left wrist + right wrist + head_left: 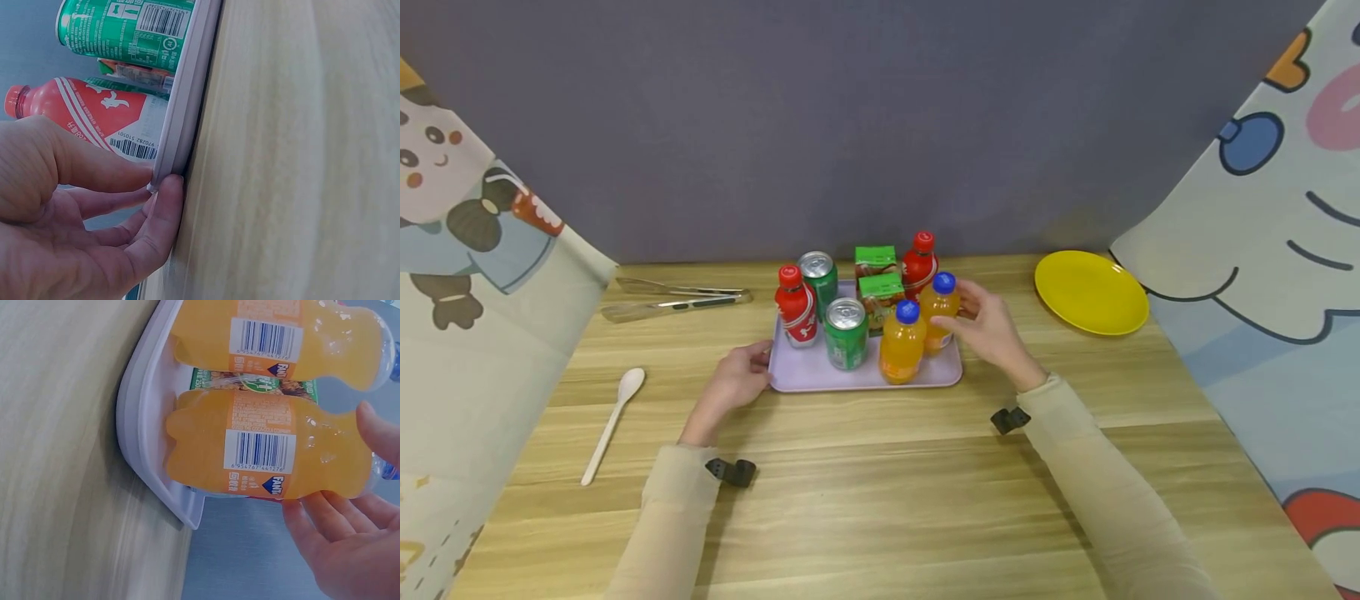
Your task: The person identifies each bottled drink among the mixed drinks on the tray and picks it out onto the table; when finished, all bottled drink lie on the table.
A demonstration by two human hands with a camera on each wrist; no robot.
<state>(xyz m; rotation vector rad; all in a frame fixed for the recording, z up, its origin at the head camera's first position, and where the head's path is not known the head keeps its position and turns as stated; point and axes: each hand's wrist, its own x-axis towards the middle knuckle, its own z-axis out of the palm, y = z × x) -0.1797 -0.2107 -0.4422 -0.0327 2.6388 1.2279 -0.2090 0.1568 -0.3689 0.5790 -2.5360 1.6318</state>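
My left hand pinches the left front corner of a lilac tray; in the left wrist view the thumb lies over its rim and fingers curl below. At the tray's right end, my right hand holds an orange soda bottle with a blue cap, thumb and fingers on opposite sides. A second orange soda bottle stands beside it. Also on the tray are two green cans, two red bottles and two small green-topped drink cartons, all upright.
A yellow plate lies at the back right of the wooden table. Metal tongs rest at the back left, with a white spoon nearer the front. A grey wall rises behind the table.
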